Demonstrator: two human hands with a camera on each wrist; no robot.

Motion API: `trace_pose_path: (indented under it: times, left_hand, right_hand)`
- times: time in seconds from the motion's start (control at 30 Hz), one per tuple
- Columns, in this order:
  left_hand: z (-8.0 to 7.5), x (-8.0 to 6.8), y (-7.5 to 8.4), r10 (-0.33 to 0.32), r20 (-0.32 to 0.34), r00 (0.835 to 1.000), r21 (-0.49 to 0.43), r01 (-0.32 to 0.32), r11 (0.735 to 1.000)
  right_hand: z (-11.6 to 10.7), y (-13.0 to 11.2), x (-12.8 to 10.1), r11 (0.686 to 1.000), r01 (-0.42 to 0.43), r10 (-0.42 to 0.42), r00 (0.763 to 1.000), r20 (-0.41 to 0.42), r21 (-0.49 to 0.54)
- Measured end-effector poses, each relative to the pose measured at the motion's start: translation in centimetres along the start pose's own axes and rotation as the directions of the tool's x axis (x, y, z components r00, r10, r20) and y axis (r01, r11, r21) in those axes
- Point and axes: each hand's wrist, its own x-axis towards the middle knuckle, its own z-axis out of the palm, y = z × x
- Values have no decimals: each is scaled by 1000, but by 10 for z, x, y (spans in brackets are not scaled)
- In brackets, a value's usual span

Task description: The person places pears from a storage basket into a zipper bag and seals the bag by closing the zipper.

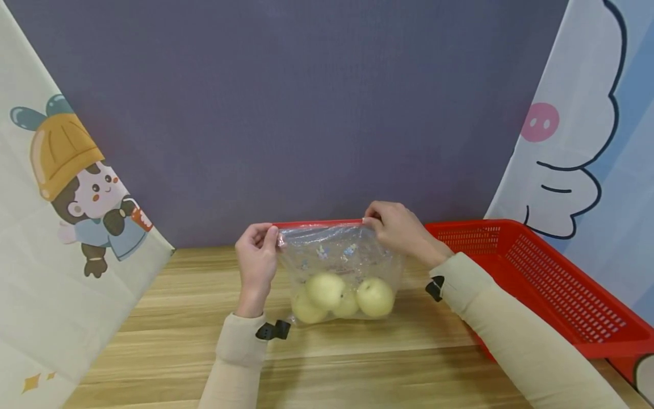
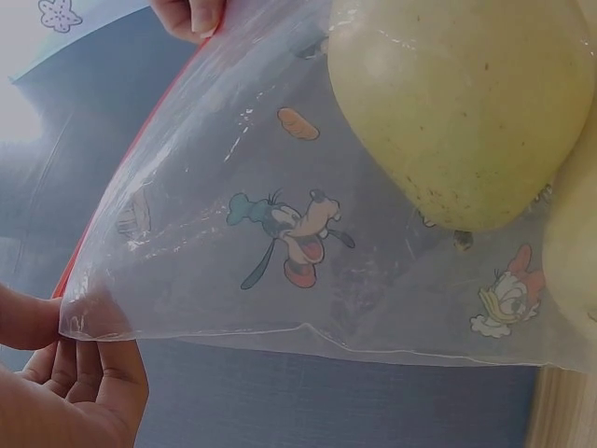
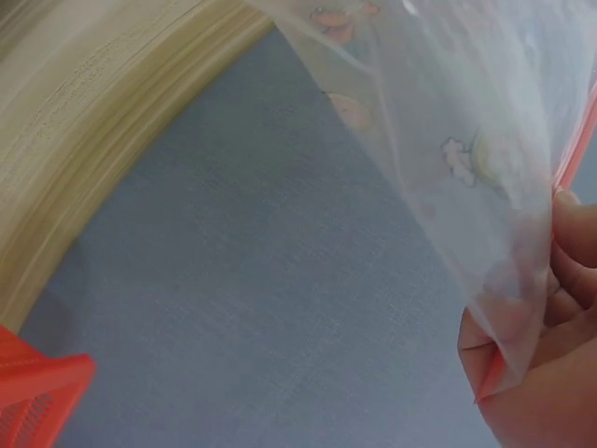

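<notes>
A clear zip bag (image 1: 337,258) with a red top strip and printed cartoon figures stands on the table, several round yellow-green fruits (image 1: 375,296) inside at its bottom. My left hand (image 1: 257,258) pinches the left top corner between thumb and fingers. At the right part of the red strip, my right hand (image 1: 401,230) pinches the edge with thumb and forefinger. In the left wrist view, one fruit (image 2: 457,112) shows large through the plastic. The right wrist view has the bag's corner (image 3: 508,345) folded within the right hand (image 3: 550,345).
A red plastic basket (image 1: 531,272) with perforated walls stands on the right, partly beneath the right forearm. The wooden table (image 1: 194,341) meets a dark backdrop (image 1: 306,113) behind the bag. Printed cartoon cloths (image 1: 46,272) flank both sides.
</notes>
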Motion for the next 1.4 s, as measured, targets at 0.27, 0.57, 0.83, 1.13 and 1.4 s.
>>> trace_pose_path:
  times: [0.27, 0.57, 0.83, 1.13, 1.4]
  left_hand:
    - [-1, 1, 1, 8, 4, 1000, -2, -8, 1000]
    - [-2, 0, 1, 15, 19, 1000, 19, -16, 1000]
    - [-1, 0, 1, 11, 10, 1000, 27, -12, 1000]
    - [-1, -1, 3, 4, 14, 1000, 29, -4, 1000]
    - [-1, -2, 3, -6, 11, 1000, 25, 6, 1000]
  right_hand:
    - [-4, 1, -2, 1000, -8, 8, 1000, 8, -2]
    - [-8, 2, -6, 999, -29, 29, 999, 27, 17]
    - [-13, 6, -9, 1000, -21, 21, 999, 28, 8]
    - [-16, 10, -12, 1000, -14, 14, 1000, 18, -14]
    - [-18, 12, -15, 1000, -12, 13, 1000, 24, -10]
